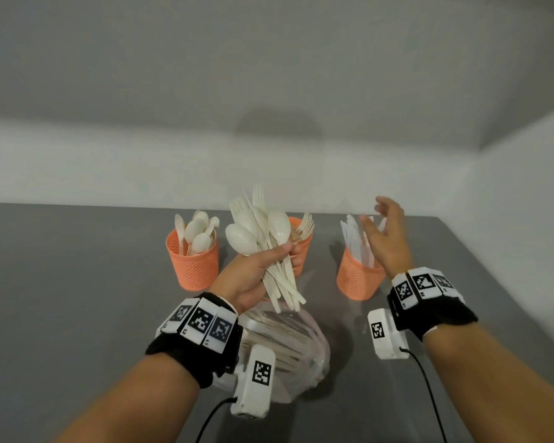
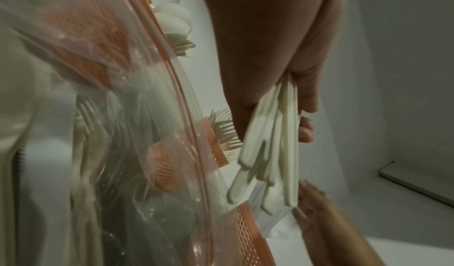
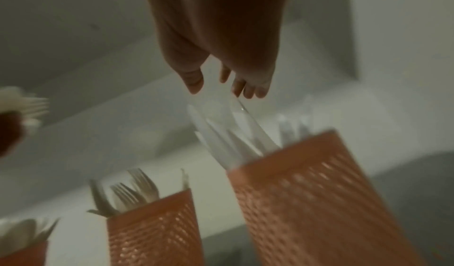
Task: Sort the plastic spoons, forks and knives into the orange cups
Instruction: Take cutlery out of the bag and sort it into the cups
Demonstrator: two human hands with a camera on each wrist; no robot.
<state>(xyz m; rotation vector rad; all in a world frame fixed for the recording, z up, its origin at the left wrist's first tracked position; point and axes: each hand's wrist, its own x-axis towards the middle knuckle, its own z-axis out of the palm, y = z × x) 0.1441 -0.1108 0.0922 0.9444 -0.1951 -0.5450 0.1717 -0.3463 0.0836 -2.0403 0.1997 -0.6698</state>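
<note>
Centrally, the left hand (image 1: 253,276) grips a cutlery bundle (image 1: 266,238), blocking the middle cup (image 1: 303,247); the right hand (image 1: 386,238), fingers spread and empty, hovers over the knife cup (image 1: 355,279).

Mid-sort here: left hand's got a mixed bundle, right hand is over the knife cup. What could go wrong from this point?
1. The left hand grips a fanned bundle of cutlery at mid-length; a piece may slip out and fall toward the plastic bag.
2. The open right hand hovers beside the knives standing loosely in the right cup; a brush could tip this light cup.
3. The bundle mixes spoons and forks, so missorting is possible.
</note>
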